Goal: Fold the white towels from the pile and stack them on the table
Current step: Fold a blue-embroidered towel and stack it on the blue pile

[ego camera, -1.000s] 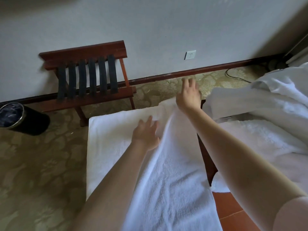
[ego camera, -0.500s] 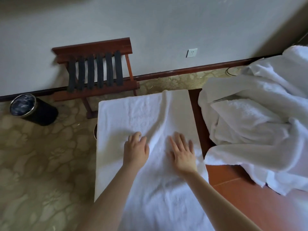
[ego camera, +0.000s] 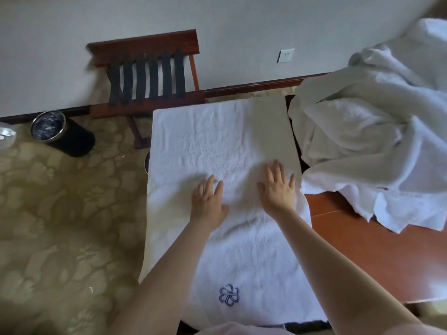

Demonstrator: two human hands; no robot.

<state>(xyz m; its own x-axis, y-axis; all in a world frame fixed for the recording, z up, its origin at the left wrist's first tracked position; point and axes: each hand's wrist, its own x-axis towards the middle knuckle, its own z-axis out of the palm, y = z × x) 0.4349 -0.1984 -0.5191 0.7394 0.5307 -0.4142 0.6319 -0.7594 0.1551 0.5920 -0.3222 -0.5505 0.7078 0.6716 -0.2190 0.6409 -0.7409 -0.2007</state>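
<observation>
Lying flat and unclenched on the towel (ego camera: 217,141): left hand (ego camera: 208,202), right hand (ego camera: 278,190); pile (ego camera: 362,141) cropped at right.

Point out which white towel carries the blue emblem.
The flat towel lying under the left hand and right hand: the blue emblem sits near its close end. The crumpled pile on its right shows no mark.
</observation>
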